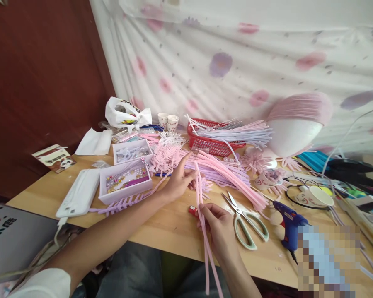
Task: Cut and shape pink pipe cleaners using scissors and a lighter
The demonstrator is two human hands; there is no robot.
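Observation:
Two long pink pipe cleaners (199, 192) stand side by side above the table's front part, their lower ends hanging past the edge. My right hand (219, 223) pinches them around mid-length between thumb and fingers. Close to their upper ends is my left hand (180, 181), its index finger stretched out and the other fingers partly bent beside the stems. Whether those fingertips touch the stems is hard to tell. Scissors (240, 213) with pale green handles lie spread apart just right of my right hand. A small red object (192, 210) lies partly behind the stems.
Bundles of pink pipe cleaners (233, 174) lie behind my hands, before a red basket (202, 142) of more stems. White boxes (124, 194) of beads and a power bank (79, 193) sit left. A blue glue gun (290, 223), paper cup (317, 196) and cables are right.

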